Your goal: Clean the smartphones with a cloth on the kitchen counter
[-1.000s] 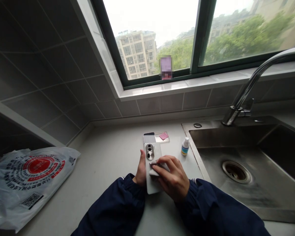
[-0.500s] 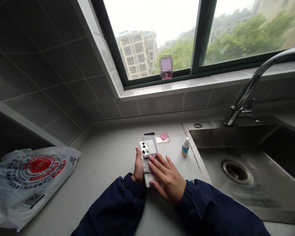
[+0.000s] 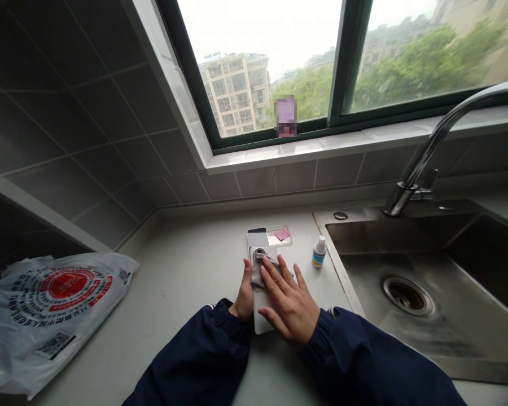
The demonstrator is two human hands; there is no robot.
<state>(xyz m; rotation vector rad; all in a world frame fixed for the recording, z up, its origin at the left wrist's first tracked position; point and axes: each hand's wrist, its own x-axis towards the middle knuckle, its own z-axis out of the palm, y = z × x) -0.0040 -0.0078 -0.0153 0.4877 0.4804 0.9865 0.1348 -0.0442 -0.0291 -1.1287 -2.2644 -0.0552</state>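
My left hand (image 3: 244, 296) grips a white smartphone (image 3: 262, 322) along its left side, thumb up beside the camera end. The phone's back faces up. Over its upper part lies a crumpled grey cloth (image 3: 259, 277), which partly covers the camera lenses. My right hand (image 3: 294, 310) lies flat on the cloth and phone with its fingers spread, pressing the cloth down. Just beyond the phone is a flat silver-grey device with a dark top edge (image 3: 257, 237), partly hidden. Beside it rests a clear phone case (image 3: 273, 242) with a pink piece (image 3: 281, 234) on it.
A small white-capped bottle (image 3: 319, 254) stands on the white counter (image 3: 186, 282), by the rim of the steel sink (image 3: 364, 270). The chrome faucet (image 3: 423, 135) arches over the sink. At the left lies a printed white plastic bag (image 3: 105, 327). A window is behind.
The cloth under my right hand has moved up over the camera lenses. The phone and both hands have shifted slightly right and toward me.
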